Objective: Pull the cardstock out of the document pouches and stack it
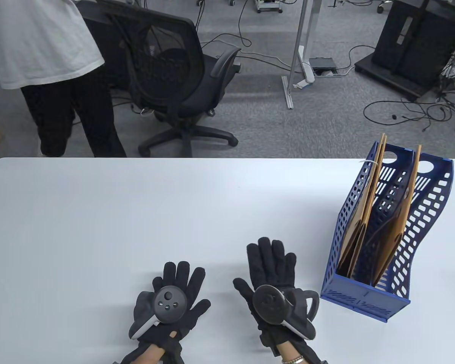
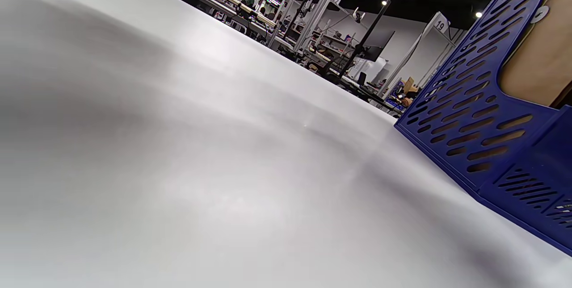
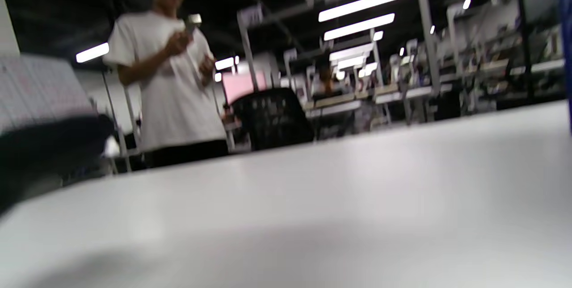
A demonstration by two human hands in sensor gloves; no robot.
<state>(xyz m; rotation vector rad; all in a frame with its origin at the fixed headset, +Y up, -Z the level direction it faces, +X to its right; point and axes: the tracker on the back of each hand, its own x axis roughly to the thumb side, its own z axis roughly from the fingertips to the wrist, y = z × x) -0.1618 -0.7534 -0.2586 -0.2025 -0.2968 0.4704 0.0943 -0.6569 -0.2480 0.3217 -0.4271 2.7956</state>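
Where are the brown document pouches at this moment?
In the table view, the brown document pouches stand upright in the blue file rack on the table's right side, beside the right hand.

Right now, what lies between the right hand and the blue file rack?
Nothing: bare white table separates the right hand from the blue file rack, seen in the table view.

My left hand [image 1: 169, 303] and my right hand [image 1: 275, 288] wear black knitted cloth gloves with a soft, matt, slightly fuzzy nap, and each carries a smooth dark grey plastic tracker with a white plastic grip. They rest on the wide white table [image 1: 136, 212], which looks smooth with a dull satin sheen. The blue perforated plastic file rack [image 1: 386, 231] looks hard and faintly glossy, and the brown kraft-paper document pouches [image 1: 396, 223] in it are matt and fibrous.
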